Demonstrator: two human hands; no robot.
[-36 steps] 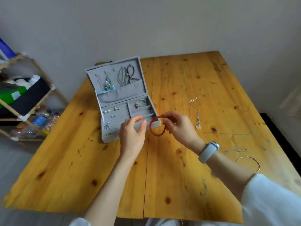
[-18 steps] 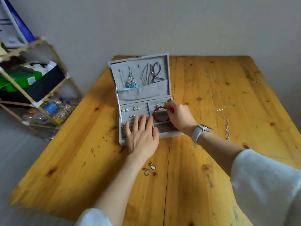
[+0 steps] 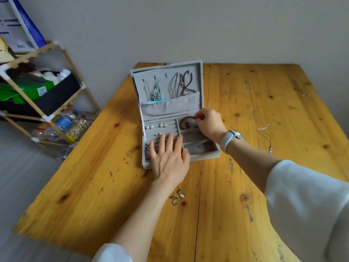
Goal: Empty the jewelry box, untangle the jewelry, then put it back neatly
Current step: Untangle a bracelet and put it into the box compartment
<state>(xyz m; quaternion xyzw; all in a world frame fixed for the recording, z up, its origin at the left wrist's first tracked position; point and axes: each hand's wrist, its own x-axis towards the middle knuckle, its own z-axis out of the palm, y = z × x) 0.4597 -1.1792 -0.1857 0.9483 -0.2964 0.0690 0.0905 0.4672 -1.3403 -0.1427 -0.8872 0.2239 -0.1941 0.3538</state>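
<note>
Red bead bracelet [image 3: 187,123], carried above the bench a second ago, now lies in the jewelry box's [image 3: 205,157] far-right compartment, pinched by the right hand [image 3: 210,123] while the flat left hand [image 3: 170,157] steadies the box, with drop earrings [image 3: 177,196] unstowed.

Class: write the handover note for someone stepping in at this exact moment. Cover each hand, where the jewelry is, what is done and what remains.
Left hand: flat, fingers straight, resting on the front of the jewelry box.
Right hand: pinching the red bead bracelet, laying it in the back right compartment.
Done: necklaces hang in the lid; stud earrings sit in the ring rolls.
Left: drop earrings and silver necklace lie on the table; box them.
</note>
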